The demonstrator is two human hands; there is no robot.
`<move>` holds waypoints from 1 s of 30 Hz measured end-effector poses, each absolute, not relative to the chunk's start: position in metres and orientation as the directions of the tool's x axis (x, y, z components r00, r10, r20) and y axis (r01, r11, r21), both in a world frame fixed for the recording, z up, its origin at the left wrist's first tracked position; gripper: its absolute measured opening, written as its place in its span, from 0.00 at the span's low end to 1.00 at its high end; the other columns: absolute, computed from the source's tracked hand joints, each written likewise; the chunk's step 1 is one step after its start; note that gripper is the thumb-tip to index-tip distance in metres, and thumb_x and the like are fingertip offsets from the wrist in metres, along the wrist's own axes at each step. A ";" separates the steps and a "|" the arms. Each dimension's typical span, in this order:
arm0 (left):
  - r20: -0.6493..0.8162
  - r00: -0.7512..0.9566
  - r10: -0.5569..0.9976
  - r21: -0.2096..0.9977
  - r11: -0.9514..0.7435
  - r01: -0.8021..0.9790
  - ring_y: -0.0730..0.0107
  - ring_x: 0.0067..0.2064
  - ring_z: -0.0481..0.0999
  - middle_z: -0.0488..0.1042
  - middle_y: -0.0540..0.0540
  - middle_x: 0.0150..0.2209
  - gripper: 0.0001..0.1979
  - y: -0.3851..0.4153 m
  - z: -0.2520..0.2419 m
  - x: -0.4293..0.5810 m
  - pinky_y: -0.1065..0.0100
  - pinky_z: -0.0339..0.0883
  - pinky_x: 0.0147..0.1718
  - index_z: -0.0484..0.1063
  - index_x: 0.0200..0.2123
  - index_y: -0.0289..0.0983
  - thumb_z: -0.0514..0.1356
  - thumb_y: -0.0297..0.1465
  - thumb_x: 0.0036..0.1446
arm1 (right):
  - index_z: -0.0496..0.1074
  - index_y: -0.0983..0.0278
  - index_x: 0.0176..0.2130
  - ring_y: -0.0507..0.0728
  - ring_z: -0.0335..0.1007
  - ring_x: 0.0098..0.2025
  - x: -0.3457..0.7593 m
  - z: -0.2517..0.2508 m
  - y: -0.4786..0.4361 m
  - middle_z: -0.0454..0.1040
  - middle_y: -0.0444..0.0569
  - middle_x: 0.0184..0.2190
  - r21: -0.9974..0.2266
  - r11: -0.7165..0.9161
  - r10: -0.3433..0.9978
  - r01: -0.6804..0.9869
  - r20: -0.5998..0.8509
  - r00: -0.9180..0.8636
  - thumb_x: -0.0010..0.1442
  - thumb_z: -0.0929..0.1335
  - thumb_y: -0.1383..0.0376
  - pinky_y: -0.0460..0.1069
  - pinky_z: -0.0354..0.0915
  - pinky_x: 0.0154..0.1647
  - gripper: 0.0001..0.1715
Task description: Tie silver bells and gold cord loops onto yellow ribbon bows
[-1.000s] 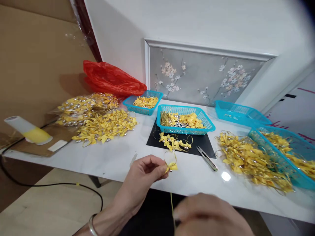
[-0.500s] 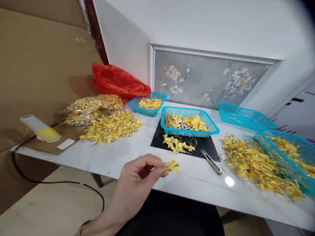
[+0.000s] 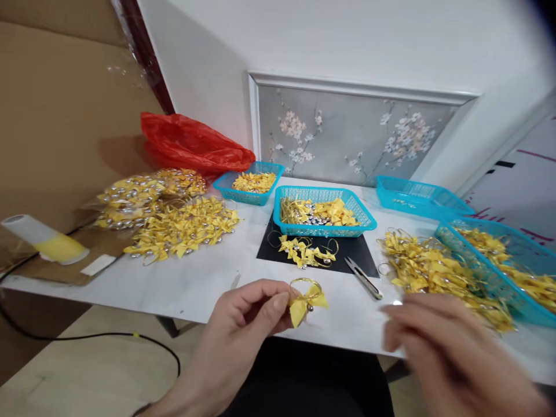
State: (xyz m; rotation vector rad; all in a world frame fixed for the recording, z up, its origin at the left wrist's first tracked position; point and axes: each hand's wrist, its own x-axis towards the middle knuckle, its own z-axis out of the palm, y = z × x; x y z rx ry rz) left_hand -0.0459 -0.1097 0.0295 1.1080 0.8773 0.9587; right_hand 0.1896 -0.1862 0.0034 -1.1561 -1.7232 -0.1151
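My left hand [image 3: 256, 318] pinches a yellow ribbon bow [image 3: 299, 308] between thumb and fingers, above the table's front edge. A loop of gold cord rises over the bow, and a small silvery bead hangs at its middle. At the right, my right hand [image 3: 438, 341] is apart from the bow and smeared by motion, its fingers partly bent; whether it holds anything does not show. Several similar bows [image 3: 306, 252] lie on a black mat [image 3: 264, 249] just beyond my left hand. Thread snips [image 3: 364, 279] rest at the mat's right edge.
Blue baskets with yellow bows stand at the back centre [image 3: 325, 231], back left [image 3: 247, 198] and right [image 3: 499, 284]. Another blue basket [image 3: 423, 197] is at the back right. Bow piles lie left [image 3: 186, 229] and right [image 3: 425, 263]. A red bag [image 3: 191, 145] and yellow-white roll [image 3: 47, 240] are at left.
My right hand has come into view from the right. The bow in my left hand has turned and spread into view; the thread that stretched rightward from it no longer shows. The view has shifted slightly.
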 end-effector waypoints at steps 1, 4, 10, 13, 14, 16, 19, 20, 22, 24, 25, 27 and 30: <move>-0.125 0.372 0.920 0.955 0.214 -0.207 0.73 0.34 0.74 0.78 0.49 0.32 0.09 -0.111 0.032 -0.045 0.76 0.72 0.36 0.81 0.31 0.37 0.67 0.37 0.56 | 0.75 0.60 0.50 0.59 0.77 0.36 0.178 0.004 -0.183 0.77 0.53 0.40 -0.323 0.527 0.623 0.786 0.776 -0.099 0.61 0.70 0.71 0.50 0.75 0.31 0.18; -0.204 0.437 0.876 0.905 0.339 -0.258 0.74 0.34 0.74 0.78 0.49 0.32 0.07 -0.115 0.039 -0.043 0.75 0.72 0.37 0.81 0.31 0.36 0.69 0.35 0.53 | 0.73 0.63 0.52 0.58 0.76 0.39 0.150 0.007 -0.167 0.77 0.53 0.41 -0.164 0.586 0.549 0.794 0.801 -0.240 0.60 0.70 0.76 0.50 0.75 0.40 0.20; -0.205 0.488 0.848 0.922 0.335 -0.195 0.76 0.31 0.72 0.76 0.51 0.28 0.07 -0.113 0.039 -0.041 0.78 0.67 0.32 0.79 0.32 0.35 0.72 0.30 0.50 | 0.71 0.62 0.38 0.51 0.69 0.33 0.141 0.017 -0.143 0.69 0.47 0.34 -0.484 0.640 0.675 0.597 0.726 -0.135 0.65 0.64 0.75 0.44 0.70 0.32 0.10; -0.164 0.476 0.864 0.966 0.239 -0.100 0.77 0.28 0.71 0.74 0.52 0.25 0.08 -0.111 0.036 -0.039 0.76 0.66 0.29 0.76 0.28 0.36 0.70 0.32 0.52 | 0.69 0.62 0.36 0.51 0.67 0.33 0.145 0.020 -0.140 0.68 0.45 0.32 -0.631 0.591 0.779 0.503 0.609 -0.151 0.65 0.65 0.74 0.44 0.67 0.32 0.09; -0.149 0.476 0.867 0.976 0.206 -0.068 0.76 0.26 0.70 0.73 0.52 0.23 0.09 -0.110 0.035 -0.039 0.75 0.66 0.28 0.75 0.27 0.36 0.69 0.34 0.54 | 0.69 0.62 0.35 0.51 0.66 0.33 0.145 0.020 -0.140 0.67 0.44 0.31 -0.682 0.561 0.813 0.470 0.560 -0.157 0.65 0.65 0.73 0.44 0.66 0.32 0.08; -0.134 0.482 0.866 0.984 0.172 -0.036 0.76 0.25 0.70 0.72 0.52 0.22 0.12 -0.111 0.035 -0.038 0.74 0.66 0.27 0.74 0.26 0.36 0.66 0.36 0.56 | 0.69 0.61 0.34 0.50 0.64 0.31 0.145 0.022 -0.140 0.67 0.43 0.30 -0.773 0.492 0.869 0.401 0.467 -0.165 0.66 0.65 0.71 0.44 0.64 0.30 0.08; -0.187 0.499 0.846 0.962 0.262 -0.084 0.78 0.22 0.67 0.70 0.53 0.19 0.14 -0.112 0.037 -0.037 0.76 0.63 0.23 0.72 0.24 0.36 0.66 0.37 0.56 | 0.68 0.62 0.32 0.50 0.59 0.27 0.144 0.024 -0.139 0.64 0.42 0.27 -0.895 0.347 0.936 0.279 0.311 -0.167 0.67 0.64 0.65 0.45 0.58 0.25 0.10; -0.223 0.503 0.835 0.940 0.321 -0.116 0.79 0.20 0.66 0.70 0.53 0.19 0.14 -0.113 0.038 -0.036 0.77 0.61 0.21 0.72 0.24 0.36 0.66 0.37 0.56 | 0.67 0.62 0.31 0.49 0.56 0.25 0.143 0.025 -0.138 0.62 0.41 0.26 -0.932 0.284 0.953 0.225 0.247 -0.178 0.67 0.64 0.63 0.45 0.56 0.23 0.11; -0.296 0.514 0.805 0.878 0.442 -0.186 0.81 0.18 0.63 0.69 0.53 0.17 0.15 -0.112 0.039 -0.033 0.79 0.57 0.17 0.71 0.22 0.35 0.66 0.37 0.56 | 0.66 0.63 0.31 0.49 0.51 0.23 0.141 0.025 -0.137 0.59 0.39 0.23 -0.981 0.153 0.970 0.120 0.126 -0.210 0.67 0.64 0.59 0.45 0.52 0.22 0.14; -0.344 0.534 0.773 0.810 0.531 -0.247 0.83 0.17 0.62 0.68 0.53 0.17 0.15 -0.112 0.041 -0.031 0.81 0.54 0.16 0.71 0.21 0.35 0.67 0.35 0.55 | 0.65 0.63 0.31 0.49 0.50 0.23 0.140 0.024 -0.136 0.57 0.39 0.22 -0.997 0.062 0.969 0.053 0.048 -0.241 0.67 0.64 0.56 0.45 0.50 0.22 0.16; -0.353 0.545 0.760 0.786 0.557 -0.269 0.84 0.17 0.61 0.68 0.53 0.16 0.15 -0.111 0.042 -0.030 0.82 0.53 0.15 0.71 0.21 0.34 0.67 0.34 0.55 | 0.65 0.63 0.31 0.49 0.50 0.24 0.139 0.024 -0.135 0.58 0.39 0.22 -0.999 0.038 0.968 0.033 0.028 -0.250 0.66 0.65 0.55 0.46 0.50 0.23 0.17; -0.363 0.566 0.740 0.751 0.592 -0.292 0.84 0.17 0.61 0.68 0.53 0.16 0.15 -0.111 0.043 -0.029 0.83 0.54 0.15 0.71 0.20 0.34 0.67 0.33 0.54 | 0.65 0.63 0.31 0.49 0.51 0.24 0.137 0.023 -0.134 0.59 0.39 0.23 -1.000 0.008 0.966 0.010 0.005 -0.260 0.66 0.65 0.54 0.46 0.50 0.23 0.18; -0.375 0.575 0.727 0.726 0.616 -0.306 0.85 0.17 0.62 0.68 0.53 0.17 0.15 -0.110 0.043 -0.031 0.84 0.55 0.15 0.71 0.20 0.33 0.67 0.32 0.55 | 0.65 0.63 0.31 0.49 0.51 0.24 0.137 0.022 -0.135 0.59 0.39 0.22 -1.000 0.006 0.970 0.022 0.001 -0.242 0.66 0.65 0.53 0.46 0.51 0.23 0.17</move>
